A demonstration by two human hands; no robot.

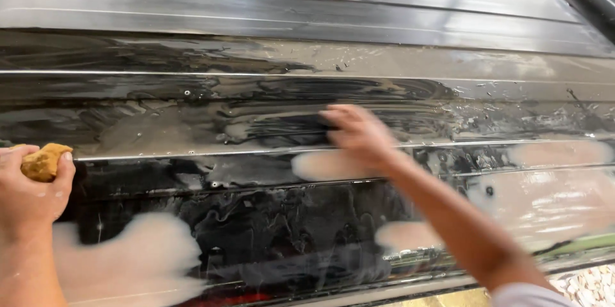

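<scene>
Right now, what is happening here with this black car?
A person is washing a ribbed black car panel that is wet and smeared with soap suds. The left hand grips a yellow sponge at the left edge. The right hand, blurred, presses flat on the soapy surface near the middle.

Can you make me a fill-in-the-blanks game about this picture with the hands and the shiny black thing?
1. The left hand squeezes a sponge that is ____ in colour.
2. The right hand looks ____ because it is moving.
3. The ridged panel is black and covered in streaks of ____.

Missing words: yellow; blurred; soap
</scene>
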